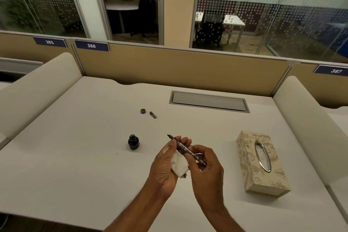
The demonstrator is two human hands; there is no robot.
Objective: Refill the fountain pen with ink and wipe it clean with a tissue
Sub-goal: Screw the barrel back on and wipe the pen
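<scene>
The fountain pen (pixel 181 146) lies slanted across both hands above the desk, its nib pointing up and left. My left hand (pixel 165 164) holds a crumpled white tissue (pixel 178 165) in its palm, and its thumb and fingers pinch the pen near the nib end. My right hand (pixel 206 165) pinches the pen's rear end. The open ink bottle (pixel 133 142) stands upright on the desk, left of the hands. Its cap (pixel 143 111) and the pen's cap (pixel 153 115) lie farther back.
A patterned tissue box (pixel 261 164) sits on the white desk (pixel 75 147) to the right of the hands. A grey cable hatch (pixel 209 100) is set into the desk at the back. Padded dividers flank both sides, with a tan partition behind.
</scene>
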